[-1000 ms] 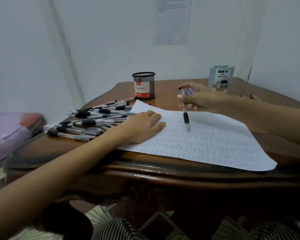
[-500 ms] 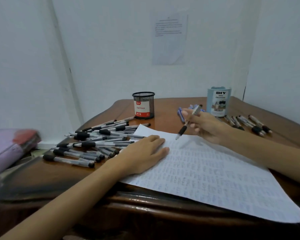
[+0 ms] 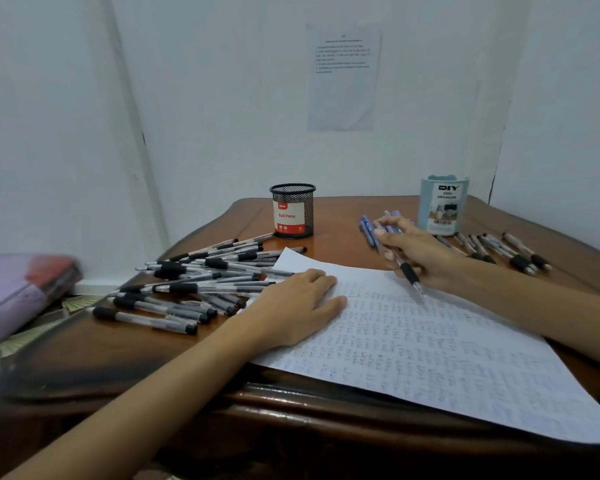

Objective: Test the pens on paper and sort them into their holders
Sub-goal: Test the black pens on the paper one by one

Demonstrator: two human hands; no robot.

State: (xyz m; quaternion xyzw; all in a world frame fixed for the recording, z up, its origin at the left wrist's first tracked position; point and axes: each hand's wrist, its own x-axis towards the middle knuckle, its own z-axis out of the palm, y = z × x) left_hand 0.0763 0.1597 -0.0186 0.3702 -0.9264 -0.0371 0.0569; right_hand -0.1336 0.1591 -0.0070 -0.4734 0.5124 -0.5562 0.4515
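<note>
I see the sheet of paper [image 3: 430, 341] lying on the near right of the counter [image 3: 118, 368], with the left grip [image 3: 298, 306] flat on its left edge. A pile of pens [image 3: 194, 282] lies left of the sheet. Behind the pile stands the mesh pen holder [image 3: 292, 211]. The desk organizer [image 3: 444, 206] stands at the far right, and a row of pens [image 3: 499, 249] lies just right of it. The right grip [image 3: 416, 251] holds a pen [image 3: 409, 273] over the sheet's far edge.

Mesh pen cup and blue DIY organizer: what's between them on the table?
Head view: bare tabletop beside the mesh cup, then a few blue pens near the organizer, partly hidden by the right hand holding a pen.
</note>
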